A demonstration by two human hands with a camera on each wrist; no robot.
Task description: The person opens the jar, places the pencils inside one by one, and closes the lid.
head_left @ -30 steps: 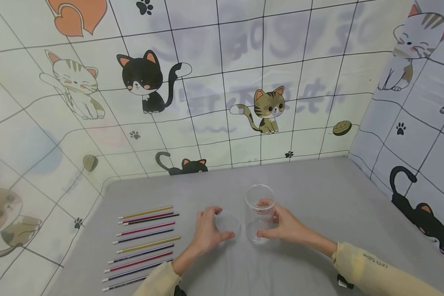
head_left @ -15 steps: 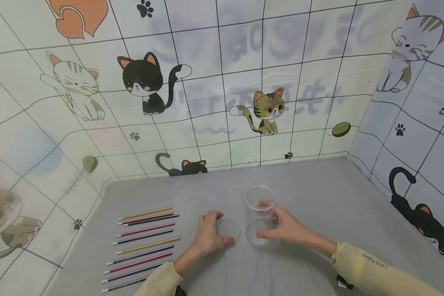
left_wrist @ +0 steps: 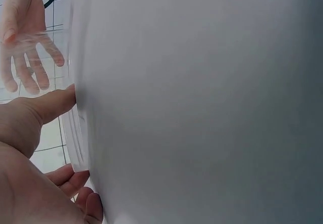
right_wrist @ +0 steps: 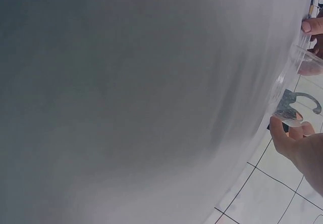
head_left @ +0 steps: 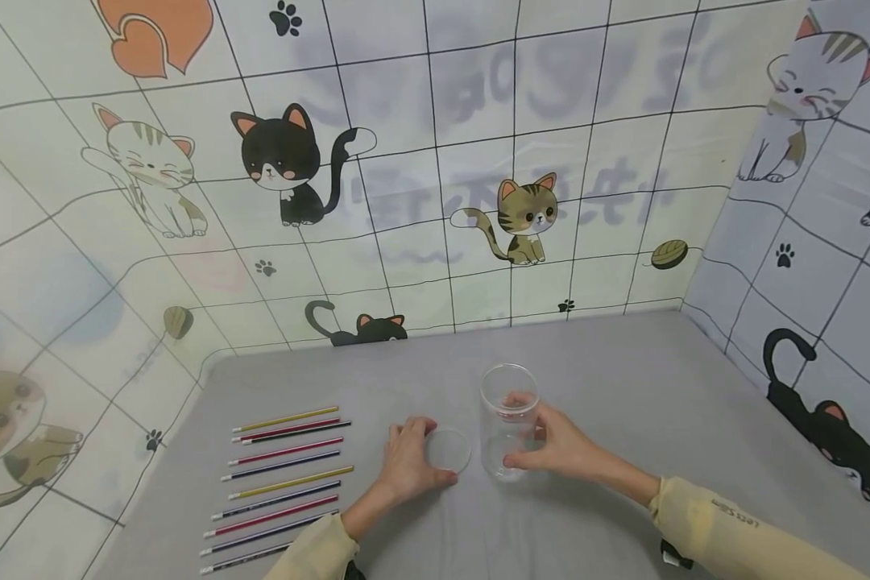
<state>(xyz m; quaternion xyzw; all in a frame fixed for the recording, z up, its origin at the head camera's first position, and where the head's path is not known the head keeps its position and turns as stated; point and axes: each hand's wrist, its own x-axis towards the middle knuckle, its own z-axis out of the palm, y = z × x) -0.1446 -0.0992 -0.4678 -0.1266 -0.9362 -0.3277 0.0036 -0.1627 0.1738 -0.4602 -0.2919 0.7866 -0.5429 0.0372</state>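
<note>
On the grey cloth-covered table (head_left: 609,362), the person's left hand (head_left: 406,461) was spread partway round a clear, shallow, round lid (head_left: 448,449), thumb at the near edge and fingertips at the far edge, holding it by the rim. The lid lay flat, or very nearly so, a little right of the middle of the scene. It looked thin, stiff and light, and its smooth surface would probably slide under a flat press, so the raised rim seemed the surest place to take hold. Just to its right, apart from it, stood a clear, upright, cylindrical cup (head_left: 495,431); whether it was glass or hard plastic could not be told. It was probably light, rigid and rather slippery, and perhaps breakable if knocked. The right hand (head_left: 561,439) gripped its side from the right, fingers curved round the far side and thumb on the near side, a sensible hold that left the mouth free. Counted from left to right, there were ten slim, white-ended pencils (head_left: 290,482), laid in a loose column from far to near: two yellow, three red and five dark blue or black. Then came one lid and one cup.
</note>
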